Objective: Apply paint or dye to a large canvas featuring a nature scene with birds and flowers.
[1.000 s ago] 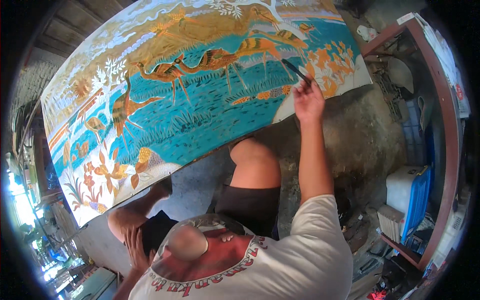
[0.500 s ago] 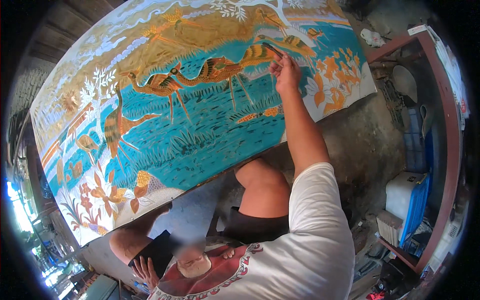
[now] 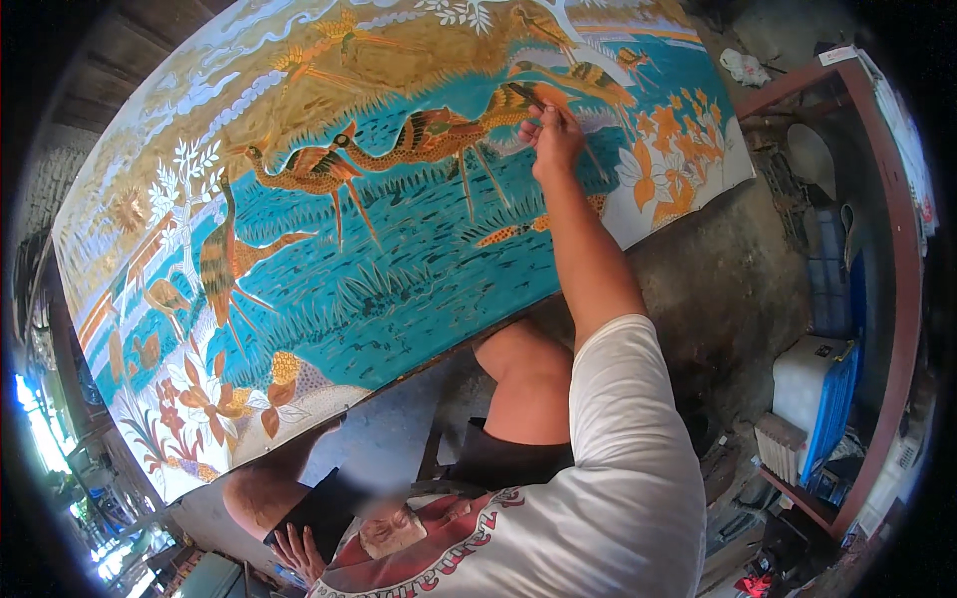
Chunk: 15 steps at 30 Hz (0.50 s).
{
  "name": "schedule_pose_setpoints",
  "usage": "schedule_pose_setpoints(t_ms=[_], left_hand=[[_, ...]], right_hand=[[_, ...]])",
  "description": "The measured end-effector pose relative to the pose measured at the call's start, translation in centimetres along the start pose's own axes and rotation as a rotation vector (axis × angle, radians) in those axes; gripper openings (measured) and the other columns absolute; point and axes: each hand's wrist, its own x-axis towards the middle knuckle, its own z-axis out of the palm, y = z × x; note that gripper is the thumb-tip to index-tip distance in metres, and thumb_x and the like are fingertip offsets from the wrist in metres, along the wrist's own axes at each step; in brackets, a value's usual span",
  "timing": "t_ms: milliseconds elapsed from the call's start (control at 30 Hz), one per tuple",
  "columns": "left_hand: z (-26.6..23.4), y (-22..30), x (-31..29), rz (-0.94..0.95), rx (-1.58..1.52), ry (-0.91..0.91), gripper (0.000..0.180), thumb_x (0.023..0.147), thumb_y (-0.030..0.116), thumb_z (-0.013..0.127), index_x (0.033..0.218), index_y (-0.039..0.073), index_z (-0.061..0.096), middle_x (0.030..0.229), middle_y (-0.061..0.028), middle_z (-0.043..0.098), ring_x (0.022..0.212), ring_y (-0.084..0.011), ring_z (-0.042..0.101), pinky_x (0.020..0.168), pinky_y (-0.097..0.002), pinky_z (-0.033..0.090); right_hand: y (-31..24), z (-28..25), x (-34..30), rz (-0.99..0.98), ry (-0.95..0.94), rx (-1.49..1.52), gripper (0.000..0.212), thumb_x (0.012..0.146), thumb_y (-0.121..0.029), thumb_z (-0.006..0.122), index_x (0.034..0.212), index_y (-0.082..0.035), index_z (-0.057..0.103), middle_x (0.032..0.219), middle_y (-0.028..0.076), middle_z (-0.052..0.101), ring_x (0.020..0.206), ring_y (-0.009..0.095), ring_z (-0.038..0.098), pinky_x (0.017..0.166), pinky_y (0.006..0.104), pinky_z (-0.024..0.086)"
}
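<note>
A large painted panel slopes across the view, showing long-necked birds in orange and brown standing in teal water. My right hand reaches to its upper right part, fingers pinched round a slim dark paintbrush. The brush lies over the striped body of a painted bird; its tip is too small to make out, so I cannot tell whether it touches. Down at the lower left, my left hand rests on my dark shorts with its fingers spread, holding nothing.
A reddish-brown wooden frame stands on the right, with a white box and a blue plastic piece inside it. A crumpled white bag lies beyond the panel's right corner. My knees are under the panel's near edge.
My right hand has shifted slightly left and down along the painted bird with the paintbrush. The view has tilted a little. My left hand stays at my thigh.
</note>
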Motion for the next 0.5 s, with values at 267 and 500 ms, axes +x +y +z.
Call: schedule_pose_setpoints(t_ms=[267,500], left_hand=[[1.6,-0.9,-0.4,0.052,0.028,0.165,0.04,0.098,0.02,0.046,0.136,0.011,0.052,0.148,-0.0182,0.044,0.139,-0.0451,0.037,0.113,-0.0656,0.025],[-1.2,-0.3,1.1,0.095,0.018,0.101,0.035,0.098,0.018,0.052,0.132,0.01,0.055,0.146,-0.018,0.047,0.136,-0.0448,0.04,0.11,-0.0658,0.03]], right_hand=[[1.3,-0.1,0.8,-0.002,-0.046,-0.013,0.036,0.101,-0.021,0.052,0.128,0.001,0.056,0.111,0.017,0.067,0.07,0.023,0.067,0.06,0.0359,0.06],[0.9,0.3,0.7,-0.008,-0.019,0.0,0.035,0.101,-0.021,0.051,0.127,0.002,0.055,0.11,0.017,0.068,0.07,0.022,0.067,0.059,0.0366,0.06]])
